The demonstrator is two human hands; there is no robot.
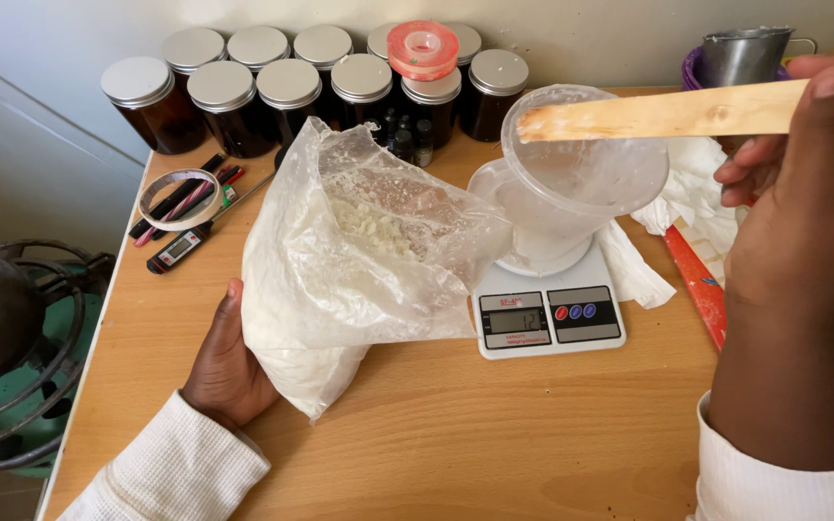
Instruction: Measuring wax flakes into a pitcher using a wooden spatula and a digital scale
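From the head camera, your left hand (227, 365) cups the clear plastic bag of white flakes (359, 260) while your right hand (803, 222) grips the flat wooden stick (668, 114) over the clear plastic cup (581, 174) on the white digital scale (547, 314), weighing barely begun.

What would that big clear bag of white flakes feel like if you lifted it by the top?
The bag would probably sag and shift: its thin film is wrinkled and slumps over the left hand. It looks fairly bulky, so likely somewhat heavy. Its mouth gapes beside the plastic cup, so tilting could spill flakes.
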